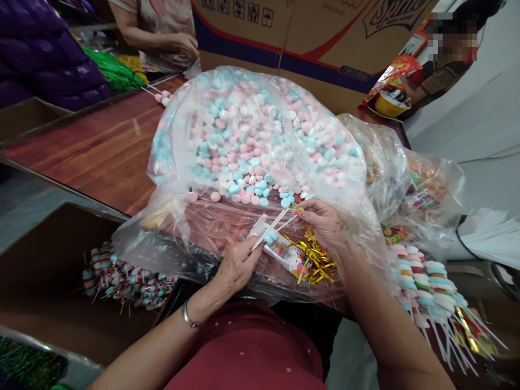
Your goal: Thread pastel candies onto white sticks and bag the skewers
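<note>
One slim white stick (286, 222) with puffy, pale-blue candy (271, 236), over the near side of the desk (117, 157).
Left grip (238, 264) pinches the stick; right grip (327, 225) holds a small reddish ring (299, 212) at its tip.

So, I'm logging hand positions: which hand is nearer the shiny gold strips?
Right. The right hand is just beyond the gold strips; the left hand is farther off, to their left.

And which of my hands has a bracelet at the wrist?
Your left hand, the one gripping a white stick: a silver bracelet circles its wrist, while the right hand has a bare wrist.
</note>
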A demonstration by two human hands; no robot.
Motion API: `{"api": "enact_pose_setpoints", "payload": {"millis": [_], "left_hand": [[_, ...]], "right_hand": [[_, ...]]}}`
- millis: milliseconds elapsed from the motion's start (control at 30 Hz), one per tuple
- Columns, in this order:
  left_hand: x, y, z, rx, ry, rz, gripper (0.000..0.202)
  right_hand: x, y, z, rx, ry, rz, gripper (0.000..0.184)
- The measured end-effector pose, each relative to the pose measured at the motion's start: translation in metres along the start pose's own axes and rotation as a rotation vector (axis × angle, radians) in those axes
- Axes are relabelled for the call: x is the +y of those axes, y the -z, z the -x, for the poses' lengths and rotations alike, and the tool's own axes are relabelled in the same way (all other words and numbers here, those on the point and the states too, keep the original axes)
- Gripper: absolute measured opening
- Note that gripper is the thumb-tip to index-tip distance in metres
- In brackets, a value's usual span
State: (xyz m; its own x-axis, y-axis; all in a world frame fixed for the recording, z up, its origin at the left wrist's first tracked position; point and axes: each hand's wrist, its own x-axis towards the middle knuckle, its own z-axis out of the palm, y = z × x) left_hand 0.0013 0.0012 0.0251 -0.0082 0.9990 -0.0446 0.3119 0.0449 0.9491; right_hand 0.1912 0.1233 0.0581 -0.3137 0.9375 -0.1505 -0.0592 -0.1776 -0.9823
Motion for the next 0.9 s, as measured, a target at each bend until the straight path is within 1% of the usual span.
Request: {"api": "enact_pose_setpoints", "payload": {"millis": [133, 233, 300, 367, 433, 500, 567, 633, 767, 900], "left_hand": [[-0.001, -0.001, 0.000, 0.021, -0.006, 0.012, 0.030], [-0.003, -0.002, 0.000, 0.039, -0.010, 0.005, 0.029], [-0.005, -0.003, 0.001, 0.057, -0.018, -0.009, 0.029], [-0.007, -0.004, 0.001, 0.077, -0.027, -0.018, 0.028], [-0.008, -0.004, 0.001, 0.089, -0.031, -0.018, 0.027], [-0.008, -0.004, 0.002, 0.094, -0.038, -0.018, 0.027], [-0.008, -0.004, 0.002, 0.091, -0.041, -0.016, 0.028], [-0.007, -0.004, 0.001, 0.083, -0.043, -0.013, 0.028], [-0.006, -0.003, 0.001, 0.067, -0.049, -0.010, 0.031], [-0.006, -0.003, 0.001, 0.060, -0.044, -0.003, 0.032]], "right_hand": [[0.006, 0.001, 0.002, 0.038, 0.097, 0.093, 0.030], [0.012, -0.001, 0.007, 0.084, 0.178, 0.242, 0.024], [0.017, -0.005, 0.012, 0.138, 0.228, 0.359, 0.020], [0.021, -0.011, 0.016, 0.194, 0.259, 0.416, 0.019], [0.025, -0.017, 0.019, 0.218, 0.240, 0.345, 0.021], [0.027, -0.022, 0.019, 0.218, 0.192, 0.198, 0.023], [0.028, -0.024, 0.018, 0.225, 0.150, 0.076, 0.025], [0.027, -0.024, 0.017, 0.239, 0.131, 0.015, 0.027], [0.024, -0.023, 0.016, 0.244, 0.111, 0.012, 0.027], [0.023, -0.022, 0.015, 0.286, 0.170, 0.045, 0.024]]}}
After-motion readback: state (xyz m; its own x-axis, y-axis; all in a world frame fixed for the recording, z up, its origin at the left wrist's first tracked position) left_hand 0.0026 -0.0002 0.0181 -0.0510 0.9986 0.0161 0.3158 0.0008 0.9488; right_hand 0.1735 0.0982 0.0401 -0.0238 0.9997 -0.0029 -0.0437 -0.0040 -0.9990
